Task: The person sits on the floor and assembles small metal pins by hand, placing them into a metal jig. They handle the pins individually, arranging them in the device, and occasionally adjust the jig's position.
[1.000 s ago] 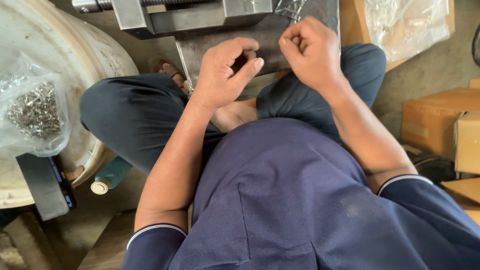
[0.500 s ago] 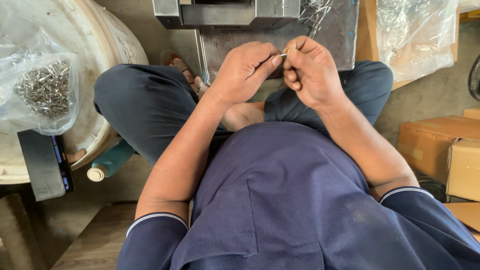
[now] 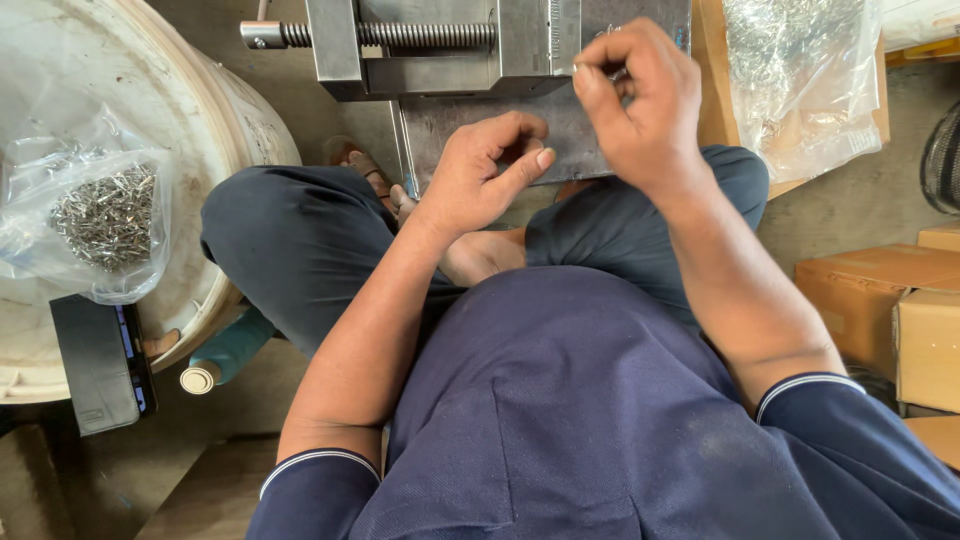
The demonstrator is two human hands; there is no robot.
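A grey metal vise [image 3: 450,45] blocks the way ahead. A white drum [image 3: 215,130] bearing a clear bag of small metal parts [image 3: 100,215] crowds the left. A second bag [image 3: 800,80] and cardboard boxes [image 3: 890,300] close the right. Bare floor [image 3: 850,200] lies between them.

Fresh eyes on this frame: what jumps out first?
Two bare hands at top centre: the right hand is raised, pinching a small metal piece against the steel vise, while the left hand curls loosely just below it. To the left, a clear bag of small metal parts lies on a white drum, and a second such bag sits at top right.
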